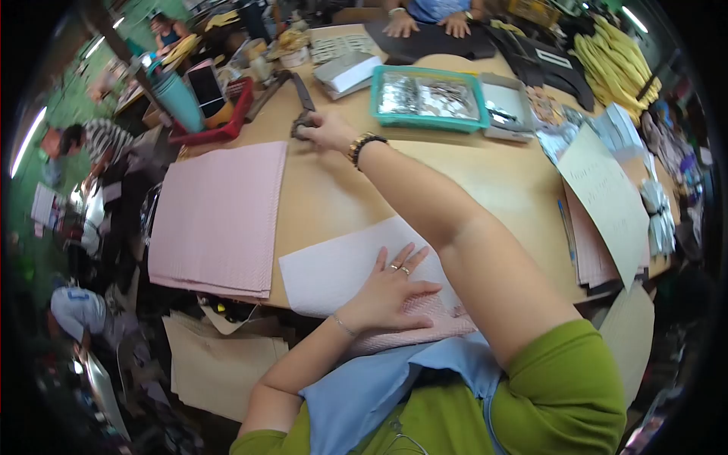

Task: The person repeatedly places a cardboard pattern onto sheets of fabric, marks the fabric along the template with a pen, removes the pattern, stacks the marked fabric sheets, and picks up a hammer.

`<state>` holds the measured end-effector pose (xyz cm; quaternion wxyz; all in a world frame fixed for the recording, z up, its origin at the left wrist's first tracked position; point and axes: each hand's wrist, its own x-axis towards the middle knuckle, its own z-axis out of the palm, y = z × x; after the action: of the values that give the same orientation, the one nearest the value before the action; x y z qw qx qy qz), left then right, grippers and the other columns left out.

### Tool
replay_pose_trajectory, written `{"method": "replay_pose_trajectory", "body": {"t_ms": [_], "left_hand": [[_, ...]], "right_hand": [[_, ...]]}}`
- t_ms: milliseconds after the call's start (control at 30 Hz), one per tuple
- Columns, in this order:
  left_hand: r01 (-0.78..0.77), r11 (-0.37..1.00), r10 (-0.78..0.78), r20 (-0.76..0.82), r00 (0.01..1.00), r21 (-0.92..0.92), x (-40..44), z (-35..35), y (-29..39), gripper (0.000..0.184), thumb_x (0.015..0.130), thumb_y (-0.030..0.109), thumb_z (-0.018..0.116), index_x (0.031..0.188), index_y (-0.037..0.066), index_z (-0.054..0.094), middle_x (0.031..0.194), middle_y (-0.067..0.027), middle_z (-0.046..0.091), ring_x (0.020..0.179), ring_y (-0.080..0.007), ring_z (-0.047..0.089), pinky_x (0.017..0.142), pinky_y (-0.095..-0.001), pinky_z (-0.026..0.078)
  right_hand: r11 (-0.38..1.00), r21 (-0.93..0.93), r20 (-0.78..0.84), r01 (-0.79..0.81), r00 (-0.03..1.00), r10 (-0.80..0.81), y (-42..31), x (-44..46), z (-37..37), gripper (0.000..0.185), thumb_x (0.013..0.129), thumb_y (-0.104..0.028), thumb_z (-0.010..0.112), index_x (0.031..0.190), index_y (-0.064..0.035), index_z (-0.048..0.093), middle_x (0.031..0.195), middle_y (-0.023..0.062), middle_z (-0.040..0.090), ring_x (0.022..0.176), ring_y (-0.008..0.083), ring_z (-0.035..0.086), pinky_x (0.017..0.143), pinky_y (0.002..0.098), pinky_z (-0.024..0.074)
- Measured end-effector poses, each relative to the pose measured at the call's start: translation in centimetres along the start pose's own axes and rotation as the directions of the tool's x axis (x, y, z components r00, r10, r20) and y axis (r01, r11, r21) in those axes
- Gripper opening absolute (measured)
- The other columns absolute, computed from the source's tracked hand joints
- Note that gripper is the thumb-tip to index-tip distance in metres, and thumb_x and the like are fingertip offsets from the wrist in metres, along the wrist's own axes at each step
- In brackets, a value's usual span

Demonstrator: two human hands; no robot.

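My right hand point(326, 132) reaches across to the far left part of the table, its fingers closed on the dark handle of a pair of scissors point(305, 95). The scissors lie with their long blades pointing away from me; the fingers partly hide the handle. My left hand point(390, 292) is spread flat, palm down, on a white sheet point(326, 269) at the near table edge. Under its fingers and thumb, a pink textured piece point(425, 317) shows, folded or lying against the white sheet. A stack of pink textured sheets point(216, 220) is to the left.
A teal tray point(375, 117) of silvery pieces stands at the back, beside an open white box point(527, 129). A red bin point(243, 110) with a blue tumbler point(176, 98) is at back left. Across the table, another person's hands point(428, 24) rest on black material point(478, 49).
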<state>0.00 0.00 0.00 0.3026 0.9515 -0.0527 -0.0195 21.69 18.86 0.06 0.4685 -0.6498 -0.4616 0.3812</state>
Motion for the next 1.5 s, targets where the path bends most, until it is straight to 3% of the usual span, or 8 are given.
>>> {"method": "replay_pose_trajectory", "body": {"t_ms": [267,467,567,667,767,1100,1300,1500], "left_hand": [[-0.163,0.983,0.144,-0.196,0.970,-0.084,1.1,0.8,0.9,0.028,0.074,0.028,0.078,0.088,0.010,0.063,0.107,-0.0094,0.061,0.106,-0.0279,0.056,0.097,-0.0483,0.040],[-0.102,0.917,-0.070,-0.406,0.911,-0.385,-1.2,-0.4,1.1,0.018,0.076,0.006,0.075,0.080,0.005,0.057,0.072,-0.0071,0.058,0.064,-0.0210,0.058,0.061,-0.0299,0.047],[-0.170,0.870,-0.223,-0.677,0.701,-0.462,-3.4,-4.5,0.3,0.011,0.083,-0.001,0.067,0.083,0.005,0.057,0.082,-0.0018,0.057,0.074,-0.0107,0.054,0.067,-0.0248,0.046],[0.050,0.970,-0.238,-0.892,0.385,-0.237,-6.0,-12.5,-0.9,0.010,0.094,0.011,0.059,0.099,0.002,0.059,0.086,-0.0026,0.060,0.075,-0.0126,0.057,0.069,-0.0268,0.049],[-0.364,0.827,-0.260,-0.865,0.429,-0.429,-1.5,-16.8,5.4,0.027,0.099,0.025,0.055,0.106,0.000,0.062,0.101,-0.0082,0.064,0.089,-0.0138,0.061,0.080,-0.0275,0.050],[0.361,0.926,-0.202,-0.656,0.728,0.115,6.1,-11.7,-15.1,0.077,0.085,0.033,0.069,0.144,0.002,0.031,0.143,-0.0241,0.038,0.133,-0.0331,0.037,0.109,-0.0425,0.030],[0.580,0.733,-0.492,-0.311,0.813,0.355,3.8,-2.4,-7.7,0.090,0.079,0.059,0.065,0.150,0.018,0.028,0.156,-0.0196,0.020,0.146,-0.0352,0.015,0.112,-0.0617,0.012],[0.624,0.721,-0.544,-0.312,0.779,0.303,5.3,-2.8,-6.9,0.092,0.077,0.067,0.061,0.150,0.019,0.031,0.157,-0.0188,0.017,0.146,-0.0368,0.014,0.109,-0.0670,0.013]], "right_hand": [[0.386,-0.857,0.025,0.342,0.776,-0.630,7.1,-12.1,-3.3,0.062,0.091,-0.052,0.052,0.130,-0.0036,0.053,0.119,0.0187,0.062,0.119,0.0340,0.054,0.102,0.0432,0.0392],[0.994,-0.038,0.344,0.103,0.935,-0.083,4.5,-23.4,-6.2,0.067,0.096,-0.059,0.039,0.126,-0.0008,0.057,0.132,0.0125,0.056,0.125,0.0268,0.049,0.107,0.0418,0.0334],[0.841,0.519,0.518,-0.153,0.839,-0.167,4.2,-30.5,-7.1,0.079,0.096,-0.066,0.030,0.125,0.0023,0.058,0.125,0.0115,0.060,0.121,0.0201,0.050,0.106,0.0377,0.0355],[0.956,0.166,0.287,0.242,0.916,-0.282,2.7,-36.7,-9.7,0.042,0.093,-0.041,0.060,0.108,-0.0019,0.067,0.100,0.0064,0.067,0.098,0.0111,0.059,0.086,0.0274,0.0472],[0.996,0.071,0.187,-0.057,0.982,0.043,-0.5,-40.9,-13.5,0.023,0.085,-0.016,0.074,0.102,-0.0012,0.068,0.090,0.0035,0.070,0.084,0.0081,0.062,0.078,0.0240,0.0496],[0.537,-0.818,-0.282,0.204,0.671,-0.686,2.6,-35.3,-21.9,0.042,0.084,-0.037,0.072,0.116,-0.0115,0.062,0.103,0.0136,0.068,0.096,0.0318,0.065,0.083,0.0383,0.0505],[0.528,-0.822,-0.367,-0.211,0.906,-0.209,8.4,-41.1,-12.8,0.059,0.084,-0.048,0.064,0.129,-0.0117,0.054,0.140,0.0145,0.048,0.133,0.0330,0.039,0.107,0.0560,0.0290],[0.496,-0.762,-0.647,-0.416,0.484,-0.589,6.7,-50.4,-24.6,0.033,0.083,-0.023,0.073,0.111,-0.0068,0.067,0.126,0.0149,0.061,0.122,0.0303,0.053,0.103,0.0398,0.0398]]}}
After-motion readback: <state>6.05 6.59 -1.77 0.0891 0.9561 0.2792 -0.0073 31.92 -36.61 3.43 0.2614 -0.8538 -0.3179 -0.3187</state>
